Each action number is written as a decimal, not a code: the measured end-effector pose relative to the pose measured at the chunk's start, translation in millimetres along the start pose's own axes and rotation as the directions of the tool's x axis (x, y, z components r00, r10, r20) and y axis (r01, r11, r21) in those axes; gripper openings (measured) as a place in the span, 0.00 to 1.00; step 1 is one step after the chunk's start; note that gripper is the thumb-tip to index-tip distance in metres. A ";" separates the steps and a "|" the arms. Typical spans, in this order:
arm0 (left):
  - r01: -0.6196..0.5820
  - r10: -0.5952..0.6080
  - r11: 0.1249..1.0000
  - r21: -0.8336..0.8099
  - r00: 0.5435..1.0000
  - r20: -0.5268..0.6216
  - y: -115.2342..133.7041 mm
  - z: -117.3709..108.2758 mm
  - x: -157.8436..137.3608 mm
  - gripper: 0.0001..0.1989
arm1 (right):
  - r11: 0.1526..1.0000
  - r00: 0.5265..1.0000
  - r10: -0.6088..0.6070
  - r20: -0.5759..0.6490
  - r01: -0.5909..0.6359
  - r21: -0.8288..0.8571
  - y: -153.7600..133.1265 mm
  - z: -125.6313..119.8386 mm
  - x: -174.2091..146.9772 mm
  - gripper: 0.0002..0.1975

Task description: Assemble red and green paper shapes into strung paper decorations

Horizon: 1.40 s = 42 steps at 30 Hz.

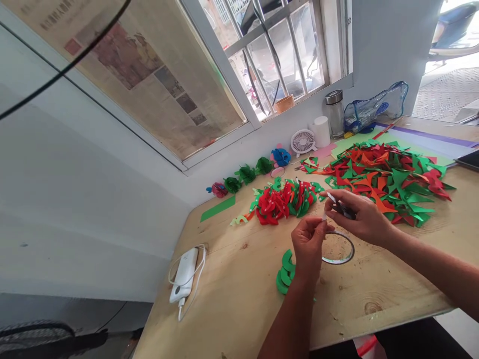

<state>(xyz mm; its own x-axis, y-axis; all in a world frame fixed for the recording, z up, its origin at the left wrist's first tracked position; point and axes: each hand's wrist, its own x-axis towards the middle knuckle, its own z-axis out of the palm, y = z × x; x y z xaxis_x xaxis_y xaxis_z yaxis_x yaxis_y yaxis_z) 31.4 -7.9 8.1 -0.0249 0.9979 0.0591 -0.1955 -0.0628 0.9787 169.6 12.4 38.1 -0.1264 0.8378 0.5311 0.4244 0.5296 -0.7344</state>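
My left hand (310, 240) is closed in a pinch, with a narrow white strip of tape (324, 217) between thumb and fingertips. My right hand (361, 217) is closed around a small dark-handled tool (346, 211), its kind mostly hidden by the fingers. A bit of white shows at the right fingertips. Beneath both hands lies a thin roll of double-sided tape (352, 253), flat on the wooden table. Curved green paper pieces (284, 279) sit partly behind my left forearm. Farther back are red paper pieces (271, 205) and green ones (301, 199) with small white patches.
A heap of red, orange and green paper scraps (389, 174) covers the right side. Paper flowers (247, 174) line the wall. A white power bank (184, 274) with its cable lies left. Along the back stand a small fan (303, 142), a glass bottle (335, 117) and a clear pouch (376, 109).
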 end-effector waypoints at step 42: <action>-0.149 0.133 0.981 0.122 0.982 0.131 -7.0 -16.4 6.7 0.12 | 0.994 0.942 -0.029 0.335 0.064 -0.093 15.1 1.3 -0.7 0.25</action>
<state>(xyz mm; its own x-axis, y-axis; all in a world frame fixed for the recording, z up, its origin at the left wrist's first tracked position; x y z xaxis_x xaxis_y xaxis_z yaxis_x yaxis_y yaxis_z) 16.6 -1.0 -1.6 0.0781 0.9738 0.2137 -0.0688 -0.2086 0.9756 174.9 20.0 26.1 -0.4316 0.8181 0.3801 0.4972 0.5673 -0.6565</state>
